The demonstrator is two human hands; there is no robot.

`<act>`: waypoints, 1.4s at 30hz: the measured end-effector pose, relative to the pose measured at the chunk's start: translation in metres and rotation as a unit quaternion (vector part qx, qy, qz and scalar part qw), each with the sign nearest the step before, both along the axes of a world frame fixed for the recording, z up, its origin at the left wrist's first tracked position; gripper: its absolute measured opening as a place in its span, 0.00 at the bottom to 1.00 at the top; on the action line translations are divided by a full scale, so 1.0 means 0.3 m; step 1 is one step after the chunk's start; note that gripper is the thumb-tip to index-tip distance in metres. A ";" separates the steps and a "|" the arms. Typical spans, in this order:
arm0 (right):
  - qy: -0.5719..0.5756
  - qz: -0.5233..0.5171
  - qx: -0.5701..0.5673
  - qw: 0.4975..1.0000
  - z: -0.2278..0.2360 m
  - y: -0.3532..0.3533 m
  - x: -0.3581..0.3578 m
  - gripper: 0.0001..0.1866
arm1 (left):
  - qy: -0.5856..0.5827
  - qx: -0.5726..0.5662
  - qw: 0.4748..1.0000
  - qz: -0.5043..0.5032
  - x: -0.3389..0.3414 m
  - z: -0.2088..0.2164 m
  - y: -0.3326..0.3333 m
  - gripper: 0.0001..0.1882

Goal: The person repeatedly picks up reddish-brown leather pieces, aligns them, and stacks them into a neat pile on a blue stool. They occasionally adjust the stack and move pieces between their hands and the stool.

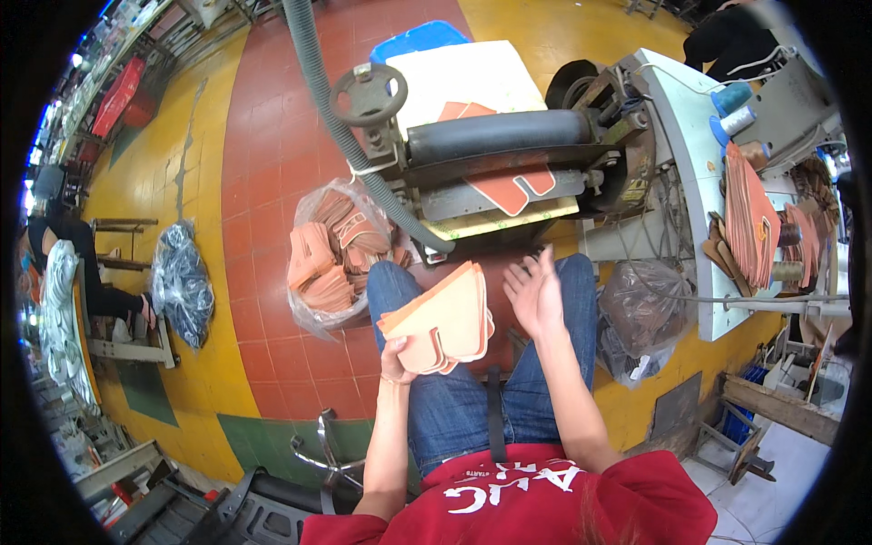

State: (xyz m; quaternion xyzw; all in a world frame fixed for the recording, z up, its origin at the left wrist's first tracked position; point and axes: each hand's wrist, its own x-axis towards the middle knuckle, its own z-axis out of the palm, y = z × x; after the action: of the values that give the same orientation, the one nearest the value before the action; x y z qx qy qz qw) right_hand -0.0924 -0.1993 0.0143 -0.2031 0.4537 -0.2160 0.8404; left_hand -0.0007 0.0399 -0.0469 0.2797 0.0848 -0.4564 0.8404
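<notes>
Left hand [396, 356] pinching stack of orange cut pieces [442, 320] from below, tips pointing up-right, right hand [536, 292] spread

The big machine [490, 168] stands in front of the person's knees, a bag of cut pieces [331, 254] to its left, a shelf [699, 182] to its right.

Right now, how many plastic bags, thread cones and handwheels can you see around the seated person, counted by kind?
Clear bag of salmon cut pieces: 1
Dark bag on the floor: 1
Clear bag by the right knee: 1
Thread cones: 2, blue and white
Handwheel: 1
Total: 6
</notes>
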 end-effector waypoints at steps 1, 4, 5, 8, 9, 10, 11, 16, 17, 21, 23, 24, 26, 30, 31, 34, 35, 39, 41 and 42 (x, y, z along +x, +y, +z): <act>0.119 0.071 -0.095 0.986 -0.002 0.056 -0.036 0.48 | -0.006 0.004 1.000 0.000 -0.002 0.002 -0.005 0.36; 0.161 0.143 -0.286 0.934 0.017 0.146 -0.103 0.41 | -0.014 -0.040 0.996 -0.075 0.011 0.018 -0.025 0.44; 0.160 0.152 -0.335 0.916 0.032 0.156 -0.110 0.40 | -0.022 -0.053 0.995 -0.082 0.013 0.026 -0.041 0.45; 0.222 0.151 -0.520 0.811 0.082 0.166 -0.091 0.35 | -0.037 -0.063 0.993 -0.098 -0.001 0.062 -0.083 0.47; 0.229 0.149 -0.568 0.776 0.093 0.160 -0.084 0.32 | -0.032 -0.051 0.993 -0.097 -0.004 0.072 -0.095 0.46; 0.209 0.105 -0.554 0.799 0.093 0.149 -0.070 0.23 | -0.027 -0.038 0.994 -0.096 -0.012 0.080 -0.101 0.46; 0.231 0.086 -0.521 0.817 0.083 0.132 -0.060 0.20 | -0.023 -0.025 0.995 -0.094 -0.016 0.085 -0.104 0.46; 0.326 0.076 -0.627 0.704 -0.073 -0.040 0.009 0.08 | -0.015 0.005 0.996 -0.091 -0.026 0.075 -0.069 0.45; 0.320 0.094 -0.669 0.664 -0.100 -0.081 0.025 0.08 | -0.010 0.007 0.996 -0.093 -0.028 0.072 -0.056 0.45; 0.327 0.343 -0.645 0.599 -0.096 -0.223 0.123 0.08 | -0.027 0.003 0.997 -0.066 -0.032 0.072 -0.030 0.40; 0.290 0.191 -0.721 0.600 -0.052 -0.239 0.159 0.10 | -0.034 -0.004 0.998 -0.057 -0.032 0.073 -0.029 0.40; 0.289 0.106 -0.777 0.550 -0.027 -0.223 0.162 0.12 | -0.030 -0.002 0.998 -0.056 -0.032 0.073 -0.030 0.40; 0.373 0.224 -0.695 0.572 0.031 -0.167 0.115 0.12 | -0.035 -0.006 0.998 -0.054 -0.030 0.067 -0.035 0.41; 0.275 0.285 -0.532 0.749 0.128 0.003 -0.033 0.14 | -0.037 -0.020 0.998 -0.053 -0.022 0.051 -0.060 0.45; 0.240 0.252 -0.512 0.786 0.149 0.062 -0.059 0.14 | -0.028 -0.017 0.998 -0.055 -0.021 0.058 -0.064 0.47; 0.218 0.207 -0.636 0.710 0.216 0.173 -0.106 0.20 | -0.084 -0.024 0.995 -0.052 -0.012 0.103 -0.119 0.50; 0.190 0.207 -0.674 0.683 0.232 0.198 -0.105 0.25 | -0.091 -0.036 0.994 -0.055 -0.008 0.128 -0.146 0.50; 0.157 0.270 -0.671 0.672 0.266 0.258 -0.079 0.45 | -0.179 -0.020 0.981 -0.071 -0.026 0.248 -0.238 0.42; 0.188 0.277 -0.667 0.666 0.266 0.255 -0.073 0.47 | -0.245 0.040 0.965 -0.085 -0.040 0.293 -0.259 0.38; 0.171 0.275 -0.634 0.702 0.268 0.245 -0.081 0.45 | -0.247 0.048 0.964 -0.088 -0.044 0.307 -0.268 0.37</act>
State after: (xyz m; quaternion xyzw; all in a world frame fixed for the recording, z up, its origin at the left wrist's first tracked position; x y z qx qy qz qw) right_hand -0.1167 -0.1259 0.0945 -0.8372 0.2697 -0.1737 0.4429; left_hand -0.0139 -0.0403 0.0451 0.4296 -0.1285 -0.4404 0.7778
